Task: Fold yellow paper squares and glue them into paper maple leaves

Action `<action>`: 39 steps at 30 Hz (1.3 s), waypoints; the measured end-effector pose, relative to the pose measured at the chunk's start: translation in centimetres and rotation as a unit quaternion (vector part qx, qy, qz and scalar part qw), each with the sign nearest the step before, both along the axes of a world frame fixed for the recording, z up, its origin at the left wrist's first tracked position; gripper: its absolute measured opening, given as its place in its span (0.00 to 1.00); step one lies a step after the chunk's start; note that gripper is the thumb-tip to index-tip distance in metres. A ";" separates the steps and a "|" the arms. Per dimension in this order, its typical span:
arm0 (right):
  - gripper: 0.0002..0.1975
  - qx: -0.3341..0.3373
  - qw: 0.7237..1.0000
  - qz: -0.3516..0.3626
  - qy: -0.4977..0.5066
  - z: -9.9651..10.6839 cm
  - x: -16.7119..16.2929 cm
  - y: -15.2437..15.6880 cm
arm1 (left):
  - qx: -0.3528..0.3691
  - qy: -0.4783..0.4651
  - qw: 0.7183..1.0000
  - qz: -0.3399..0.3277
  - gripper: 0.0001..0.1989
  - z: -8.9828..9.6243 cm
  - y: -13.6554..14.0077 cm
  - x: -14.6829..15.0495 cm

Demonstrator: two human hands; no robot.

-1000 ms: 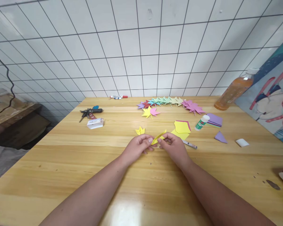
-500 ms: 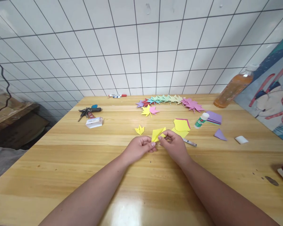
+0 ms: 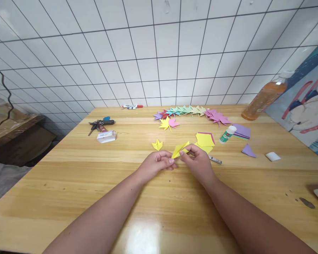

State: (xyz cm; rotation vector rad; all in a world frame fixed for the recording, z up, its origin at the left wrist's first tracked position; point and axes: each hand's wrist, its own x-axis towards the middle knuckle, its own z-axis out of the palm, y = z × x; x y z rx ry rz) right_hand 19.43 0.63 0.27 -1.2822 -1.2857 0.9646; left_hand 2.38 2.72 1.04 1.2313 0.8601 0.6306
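Note:
A folded piece of yellow origami paper (image 3: 179, 149) is held up between my hands. My left hand (image 3: 159, 163) pinches its lower left corner between thumb and fingers. My right hand (image 3: 197, 160) grips its right side, the thumb in front and the other fingers partly hidden behind. Just beyond my left hand lies a small pointed yellow folded piece (image 3: 157, 144). Close behind my right hand are yellow paper squares (image 3: 204, 139) with a pink edge showing, and a nail clipper (image 3: 215, 160) lies partly hidden beside it.
Folded paper leaves (image 3: 188, 110) form a row near the wall, with a yellow and pink cluster (image 3: 165, 123) in front. A glue stick (image 3: 227, 134), purple paper stack (image 3: 242, 131), purple triangle (image 3: 249, 150), eraser (image 3: 272, 156) and bottle (image 3: 265, 100) stand right; keys (image 3: 99, 124), small box (image 3: 106, 136) left.
The yellow paper between my hands has turned from a broad face to a narrower, slanted one. Both hands keep hold of it and have barely moved. The view has shifted slightly.

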 end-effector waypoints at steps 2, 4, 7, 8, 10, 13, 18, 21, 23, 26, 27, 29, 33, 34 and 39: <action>0.07 0.005 1.000 0.000 -0.006 0.0 0.1 -0.1 | -0.005 -0.015 1.000 0.017 0.16 0.0 0.1 -0.2; 0.07 0.012 1.000 -0.003 -0.017 0.0 0.1 -0.1 | -0.018 -0.041 0.998 0.048 0.17 -0.2 0.3 -0.4; 0.07 0.011 1.000 -0.009 -0.025 0.1 0.1 -0.1 | -0.030 -0.067 0.995 0.072 0.17 -0.3 0.4 -0.5; 0.07 0.010 1.000 -0.010 -0.026 0.1 0.1 -0.1 | -0.026 -0.064 0.996 0.064 0.17 -0.3 0.4 -0.5; 0.07 0.011 1.000 -0.007 -0.026 0.1 0.0 -0.1 | -0.015 -0.049 0.998 0.041 0.18 -0.3 0.2 -0.3; 0.07 0.022 0.999 -0.002 -0.029 0.0 -0.2 -0.2 | -0.001 -0.032 0.999 0.022 0.18 -0.3 -0.1 0.2; 0.07 0.028 0.999 0.001 -0.047 -0.1 -0.5 -0.5 | 0.050 0.031 0.996 0.062 0.16 -0.6 -0.2 0.8; 0.11 0.027 1.000 0.000 -0.015 0.0 -0.5 -0.5 | 0.062 0.030 0.995 0.073 0.15 -0.8 -0.1 0.8; 0.28 0.006 0.999 0.006 0.044 0.1 -0.5 -0.4 | 0.067 0.026 0.994 0.084 0.14 -0.7 -0.2 0.7; 0.33 -0.063 0.990 0.069 0.108 0.2 -0.5 -0.3 | 0.080 0.016 0.992 0.099 0.13 -0.6 -0.3 0.8; 0.28 -0.083 0.986 0.094 0.110 0.2 -0.5 -0.3 | 0.088 0.014 0.991 0.101 0.13 -0.6 -0.3 0.9; 0.19 -0.104 0.982 0.121 0.104 0.0 -0.4 -0.3 | 0.108 0.017 0.989 0.100 0.12 -0.7 -0.5 1.0; 0.17 -0.106 0.984 0.096 0.103 -0.1 -0.4 -0.2 | 0.127 0.030 0.987 0.099 0.12 -0.8 -0.6 1.2; 0.17 -0.107 0.985 0.089 0.103 -0.1 -0.4 -0.2 | 0.126 0.030 0.987 0.099 0.12 -0.8 -0.6 1.2; 0.17 -0.115 0.987 0.074 0.088 0.2 -0.4 -0.2 | 0.122 0.039 0.986 0.106 0.12 -0.7 -0.6 1.2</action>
